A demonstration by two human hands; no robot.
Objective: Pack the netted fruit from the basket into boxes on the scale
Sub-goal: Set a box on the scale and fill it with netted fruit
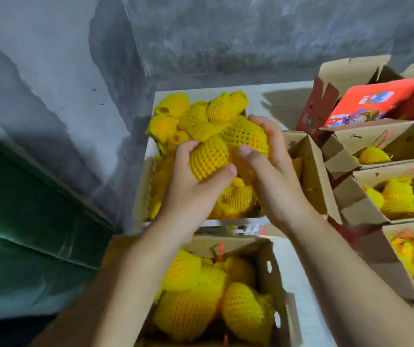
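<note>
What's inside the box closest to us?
The nearest box holds yellow netted fruit, piled up. The forearms cover part of it, and the fruit hides the bottom.

Yellow foam-netted fruit (pixel 209 159) heaps the pale basket (pixel 141 189); more fills the open cardboard box (pixel 271 269) nearby, probably on the scale.

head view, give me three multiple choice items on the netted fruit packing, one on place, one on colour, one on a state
1. Where is the nearest open box?
A. below the hands, nearest the camera
B. on the green surface
C. against the far wall

2. What colour are the foam nets?
A. white
B. yellow
C. blue

3. What is the left hand doing?
A. resting flat
B. gripping a netted fruit
C. folding a flap

Answers:
1 A, it sits under the forearms.
2 B, every net is yellow.
3 B, thumb and fingers curl round the fruit; the right hand grips another netted fruit.
</note>
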